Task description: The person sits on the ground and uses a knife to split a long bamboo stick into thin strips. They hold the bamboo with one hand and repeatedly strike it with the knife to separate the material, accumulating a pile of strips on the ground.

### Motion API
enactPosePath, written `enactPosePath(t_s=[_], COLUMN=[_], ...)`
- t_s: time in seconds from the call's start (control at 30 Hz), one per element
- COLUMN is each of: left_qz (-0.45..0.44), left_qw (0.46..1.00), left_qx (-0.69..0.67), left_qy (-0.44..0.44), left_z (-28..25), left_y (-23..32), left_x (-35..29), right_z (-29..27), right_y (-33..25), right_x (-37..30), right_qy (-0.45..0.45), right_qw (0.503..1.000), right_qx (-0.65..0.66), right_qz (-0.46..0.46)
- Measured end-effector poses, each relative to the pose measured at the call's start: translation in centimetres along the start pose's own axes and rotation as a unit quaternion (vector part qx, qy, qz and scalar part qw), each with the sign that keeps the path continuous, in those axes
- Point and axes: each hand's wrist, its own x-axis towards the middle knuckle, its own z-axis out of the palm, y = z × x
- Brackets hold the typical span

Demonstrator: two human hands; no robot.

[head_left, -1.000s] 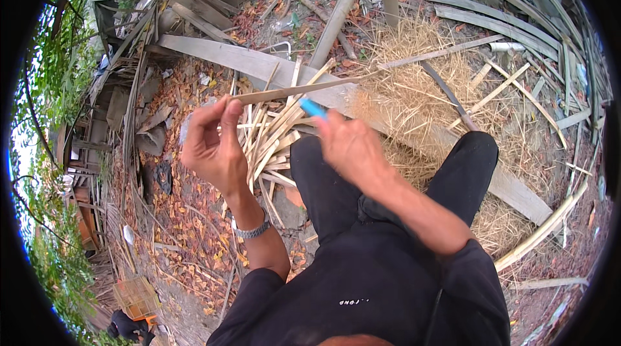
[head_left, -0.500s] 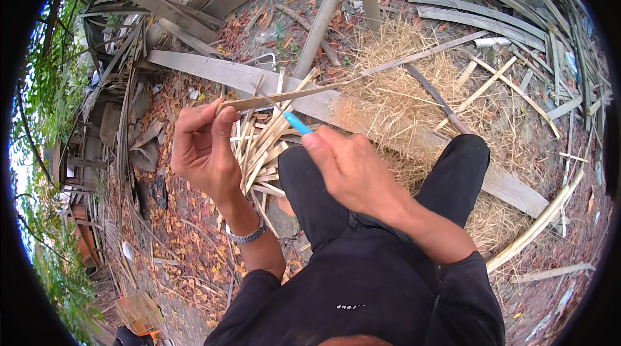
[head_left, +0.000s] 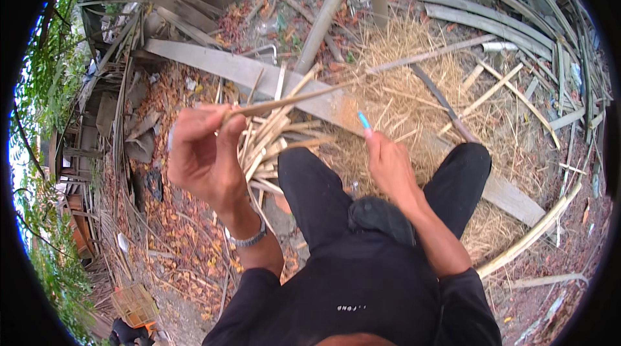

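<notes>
My left hand [head_left: 207,152] pinches the near end of a thin wooden strip [head_left: 284,101], thumb against fingers. From there the strip slants up to the right over a long grey board [head_left: 200,66]. My right hand [head_left: 393,166] is closed around a blue-handled knife [head_left: 364,120], to the right of my left hand and apart from the strip. The knife's blade can hardly be made out against the shavings. Below the strip, beside my left knee, lies a pile of pale split sticks [head_left: 265,145].
Curly straw-coloured shavings [head_left: 414,107] cover the ground ahead and right. A dark machete-like blade [head_left: 435,90] lies on them, near my right knee. Planks [head_left: 485,16] and poles lie beyond. Upright posts [head_left: 328,16] stand ahead. A wire cage [head_left: 134,305] sits at lower left.
My right hand has moved right, away from the strip, taking the knife with it. My left hand still holds the strip and has shifted slightly.
</notes>
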Motion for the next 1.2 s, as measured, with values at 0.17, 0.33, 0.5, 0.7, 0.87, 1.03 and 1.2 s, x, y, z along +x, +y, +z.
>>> enactPosePath(t_s=[0.17, 0.33, 0.5, 0.7, 0.87, 1.03, 1.2], left_qz=[0.027, 0.028, 0.044, 0.059, 0.081, 0.039, 0.025], left_qw=[0.997, 0.993, 0.993, 0.989, 0.989, 0.993, 0.996], left_qx=[0.073, 0.118, 0.108, 0.135, 0.123, 0.114, 0.088], left_qy=[-0.011, 0.005, 0.016, 0.001, -0.013, 0.000, -0.001], left_z=[-0.2, 0.3, 0.6, 1.3, 1.3, 0.1, -1.0], left_y=[1.1, 1.9, 1.6, 2.0, 1.6, 0.8, 0.0], left_x=[0.9, 0.5, 0.2, 1.0, 1.1, 0.6, 0.7], right_z=[-6.2, -6.4, -4.3, -5.0, -4.6, 0.8, -1.9], right_y=[-10.9, -12.8, -12.2, -12.0, -11.9, -0.4, -5.4], right_x=[-1.6, -2.2, -2.1, -1.3, -1.1, 1.8, 0.3], right_qy=[-0.138, -0.151, -0.099, -0.081, -0.080, -0.055, -0.008], right_qw=[0.950, 0.942, 0.950, 0.951, 0.958, 0.996, 0.992], right_qx=[0.253, 0.251, 0.224, 0.231, 0.194, -0.065, 0.109], right_qz=[-0.122, -0.167, -0.195, -0.191, -0.194, -0.032, -0.070])
